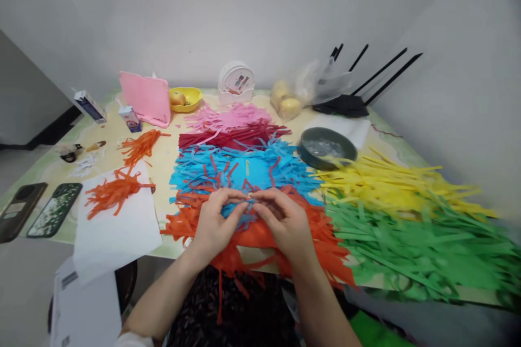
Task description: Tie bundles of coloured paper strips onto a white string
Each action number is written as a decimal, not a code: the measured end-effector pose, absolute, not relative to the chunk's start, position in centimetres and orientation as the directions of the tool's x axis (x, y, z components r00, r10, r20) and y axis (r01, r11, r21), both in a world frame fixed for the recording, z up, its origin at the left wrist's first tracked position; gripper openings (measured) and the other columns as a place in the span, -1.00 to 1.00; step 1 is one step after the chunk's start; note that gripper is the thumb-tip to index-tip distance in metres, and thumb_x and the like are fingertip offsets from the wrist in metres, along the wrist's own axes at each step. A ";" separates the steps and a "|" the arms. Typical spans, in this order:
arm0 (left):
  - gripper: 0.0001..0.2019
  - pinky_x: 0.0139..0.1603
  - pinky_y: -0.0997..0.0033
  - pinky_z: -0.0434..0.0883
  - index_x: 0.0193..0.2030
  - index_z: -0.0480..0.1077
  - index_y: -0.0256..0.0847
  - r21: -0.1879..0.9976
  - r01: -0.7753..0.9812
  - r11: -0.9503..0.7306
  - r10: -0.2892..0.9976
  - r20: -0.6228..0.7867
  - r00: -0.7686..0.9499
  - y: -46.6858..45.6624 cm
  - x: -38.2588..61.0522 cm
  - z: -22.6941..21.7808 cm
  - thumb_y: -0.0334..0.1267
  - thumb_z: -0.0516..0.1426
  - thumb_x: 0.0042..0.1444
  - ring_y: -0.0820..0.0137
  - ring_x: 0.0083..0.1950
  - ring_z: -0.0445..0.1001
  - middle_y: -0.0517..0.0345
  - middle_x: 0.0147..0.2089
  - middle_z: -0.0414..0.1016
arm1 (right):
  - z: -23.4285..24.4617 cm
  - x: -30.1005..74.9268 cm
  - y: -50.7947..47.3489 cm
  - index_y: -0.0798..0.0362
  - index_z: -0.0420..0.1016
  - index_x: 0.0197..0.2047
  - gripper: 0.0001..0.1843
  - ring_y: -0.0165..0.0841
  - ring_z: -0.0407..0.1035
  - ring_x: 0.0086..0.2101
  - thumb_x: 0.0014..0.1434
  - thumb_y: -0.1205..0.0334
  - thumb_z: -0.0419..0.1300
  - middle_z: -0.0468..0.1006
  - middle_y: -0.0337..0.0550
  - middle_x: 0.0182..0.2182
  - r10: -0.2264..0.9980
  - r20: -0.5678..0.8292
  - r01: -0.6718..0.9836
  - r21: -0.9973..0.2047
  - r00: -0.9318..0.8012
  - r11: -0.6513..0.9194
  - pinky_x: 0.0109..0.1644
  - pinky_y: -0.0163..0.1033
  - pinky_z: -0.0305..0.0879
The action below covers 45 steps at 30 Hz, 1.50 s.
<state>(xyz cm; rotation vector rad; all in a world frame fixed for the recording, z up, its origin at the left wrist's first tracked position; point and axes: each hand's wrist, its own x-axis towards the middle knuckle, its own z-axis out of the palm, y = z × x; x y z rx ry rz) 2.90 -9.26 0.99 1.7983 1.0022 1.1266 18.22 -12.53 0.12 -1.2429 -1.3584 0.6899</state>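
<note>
The left hand [217,221] and right hand [290,222] held blue strips [245,220] in a narrow grip; a yellow bowl [195,102] held fruit [177,98], a dark bowl [312,159] clear pieces [324,147]

Lower left, two phones [54,211] lie left of a sheet [116,246] bearing a tassel [116,191]; fringes [193,165] span centre to lower right, the right-hand ones before a basin [311,161]; upper left, a bowl [196,98] holds an apple [176,98].
</note>
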 end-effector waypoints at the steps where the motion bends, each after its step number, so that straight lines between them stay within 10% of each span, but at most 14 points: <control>1: -0.98 -0.25 0.47 0.42 -0.25 0.44 -0.21 0.933 0.157 -0.325 0.918 0.272 0.288 -9.2 2.9 0.9 -0.33 0.18 0.17 0.42 -0.30 0.55 0.17 -0.32 0.57 | 0.1 18.2 -12.6 0.01 0.54 -0.24 -0.92 -0.36 0.47 -0.33 0.20 0.22 0.23 0.57 -0.18 -0.32 0.939 0.301 0.235 -0.937 0.167 0.259 -0.29 -0.30 0.38; 8: -0.92 -0.28 0.56 0.45 -0.37 0.43 -0.21 0.972 -0.019 -0.234 0.918 0.228 0.324 -9.3 3.1 0.5 -0.31 0.22 0.13 0.47 -0.35 0.57 0.23 -0.40 0.57 | 0.0 17.6 -12.7 0.02 0.46 -0.42 -0.84 -0.44 0.34 -0.48 0.21 0.23 0.21 0.44 -0.28 -0.50 0.938 0.296 0.170 -0.949 0.180 0.267 -0.40 -0.35 0.26; 14: -0.80 -0.09 0.47 0.46 -0.15 0.47 -0.19 0.965 0.055 -0.256 0.905 0.219 0.364 -9.4 2.5 0.8 -0.26 0.28 0.07 0.37 -0.12 0.56 0.13 -0.15 0.59 | -0.5 17.7 -12.7 0.01 0.48 -0.38 -0.84 -0.40 0.34 -0.43 0.23 0.17 0.21 0.45 -0.26 -0.46 0.917 0.305 0.264 -0.935 0.257 0.238 -0.34 -0.30 0.26; 31: -0.87 0.00 0.30 0.44 -0.22 0.58 -0.12 0.899 0.204 -0.388 0.899 0.319 0.301 -9.4 2.2 0.8 -0.20 0.26 0.10 0.30 -0.17 0.56 0.12 -0.26 0.64 | 0.7 17.9 -12.9 0.02 0.53 -0.40 -0.87 -0.40 0.38 -0.45 0.17 0.22 0.25 0.50 -0.25 -0.47 0.941 0.289 0.252 -0.937 0.176 0.240 -0.35 -0.31 0.31; 45: -0.83 -0.22 0.44 0.44 -0.31 0.55 -0.22 0.947 0.192 -0.259 0.942 0.203 0.267 -10.0 -0.8 0.6 -0.19 0.19 0.15 0.36 -0.28 0.53 0.09 -0.30 0.61 | 0.5 14.9 -14.2 0.02 0.49 -0.37 -0.88 -0.37 0.37 -0.44 0.22 0.24 0.22 0.48 -0.23 -0.46 0.832 0.415 0.264 -0.905 0.368 0.334 -0.31 -0.25 0.34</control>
